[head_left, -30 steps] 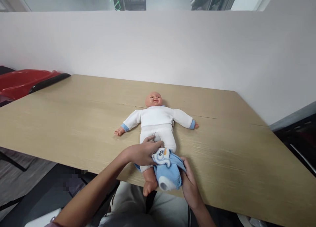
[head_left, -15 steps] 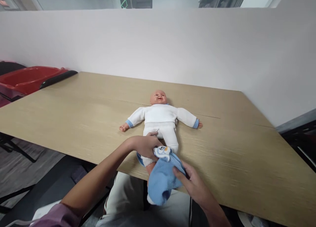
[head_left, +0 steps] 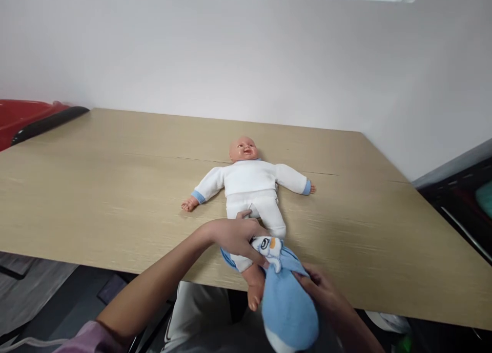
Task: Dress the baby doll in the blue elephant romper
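A baby doll in a white top and white pants with blue cuffs lies on its back, head away from me. One bare foot hangs over the table edge. My left hand lies across the doll's lower legs, closed on the top of a soft blue cloth garment with a penguin-like patch. My right hand grips the garment's right side. It hangs past the table edge, hiding the doll's other foot. Its exact kind is unclear. More blue cloth shows beside the near leg.
The doll lies on a wide wooden table against a pale wall. A red tub-like thing stands beyond the table at the left. Black frames stand at the right. My lap is beneath the near edge.
The blue garment has swung right and down, with my right hand moving along. More of the doll's bare foot shows. My left hand has shifted slightly right. The view has tilted down.
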The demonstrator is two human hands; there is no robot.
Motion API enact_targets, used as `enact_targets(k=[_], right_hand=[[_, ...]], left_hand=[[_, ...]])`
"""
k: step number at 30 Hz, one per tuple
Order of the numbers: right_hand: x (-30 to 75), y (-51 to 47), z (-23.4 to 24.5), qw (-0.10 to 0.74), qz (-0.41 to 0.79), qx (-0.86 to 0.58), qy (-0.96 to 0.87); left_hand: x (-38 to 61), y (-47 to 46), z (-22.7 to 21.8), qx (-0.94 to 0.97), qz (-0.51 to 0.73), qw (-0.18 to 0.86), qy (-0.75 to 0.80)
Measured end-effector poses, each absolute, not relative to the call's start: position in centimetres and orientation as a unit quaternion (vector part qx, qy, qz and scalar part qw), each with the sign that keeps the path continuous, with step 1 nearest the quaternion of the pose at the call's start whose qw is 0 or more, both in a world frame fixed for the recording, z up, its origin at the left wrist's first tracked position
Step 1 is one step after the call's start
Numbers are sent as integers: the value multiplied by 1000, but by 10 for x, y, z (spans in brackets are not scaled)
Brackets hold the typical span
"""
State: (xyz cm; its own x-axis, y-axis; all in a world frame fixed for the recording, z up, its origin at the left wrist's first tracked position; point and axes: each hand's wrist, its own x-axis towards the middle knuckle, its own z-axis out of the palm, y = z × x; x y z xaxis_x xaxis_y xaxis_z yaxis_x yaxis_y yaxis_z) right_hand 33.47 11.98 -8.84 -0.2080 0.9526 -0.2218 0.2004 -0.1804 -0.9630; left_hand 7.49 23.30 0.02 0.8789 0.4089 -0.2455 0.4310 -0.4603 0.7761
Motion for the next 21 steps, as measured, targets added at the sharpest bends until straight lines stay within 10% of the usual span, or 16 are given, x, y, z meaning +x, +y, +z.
enact_targets(k=[12, 21], right_hand=[[326, 77, -84, 350, 619, -552, -435], [333, 67, -94, 339, 348, -649, -586]], left_hand=[[85, 241, -2, 881, -83, 419, 202], [96, 220, -7, 904, -63, 301, 296]])
